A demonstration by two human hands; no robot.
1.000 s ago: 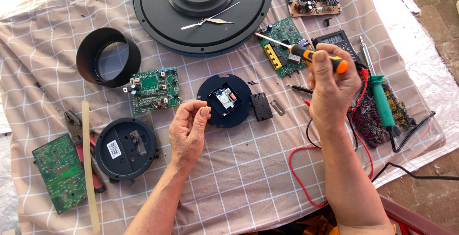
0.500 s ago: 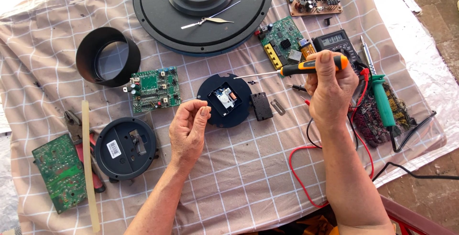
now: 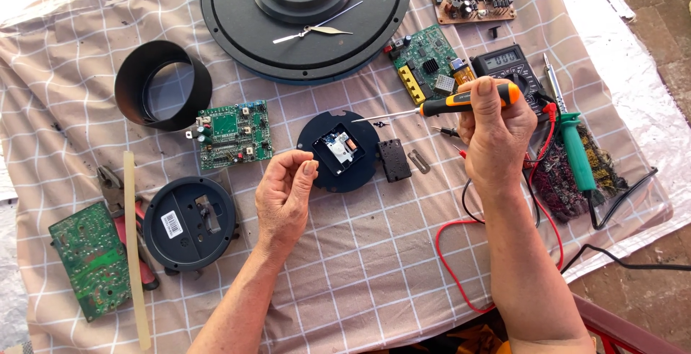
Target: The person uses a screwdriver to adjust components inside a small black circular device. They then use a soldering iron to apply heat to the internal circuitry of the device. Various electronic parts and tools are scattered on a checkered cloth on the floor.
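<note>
Looking down on a checked cloth (image 3: 360,282) covering a work surface, with parts spread across it. At far left lies a green circuit board (image 3: 90,260), partly under a pale stick (image 3: 134,246) that also crosses red-handled pliers (image 3: 119,203), mostly hidden. Next sit a black round cover (image 3: 188,222), a black ring (image 3: 163,85) and a second green board (image 3: 234,134). The left hand (image 3: 284,195) hovers with thumb and fingertips pinched together; whatever it pinches is too small to make out. Just right lies a black round module (image 3: 338,150), its centre open. Above, a large black clock back (image 3: 306,15) is cut off by the top edge. The right hand (image 3: 497,134) grips an orange-and-black screwdriver (image 3: 439,107), its tip pointing left above the module. Behind the hand, a multimeter (image 3: 507,66) is partly hidden. Farthest right lies a green-handled soldering iron (image 3: 576,149).
</note>
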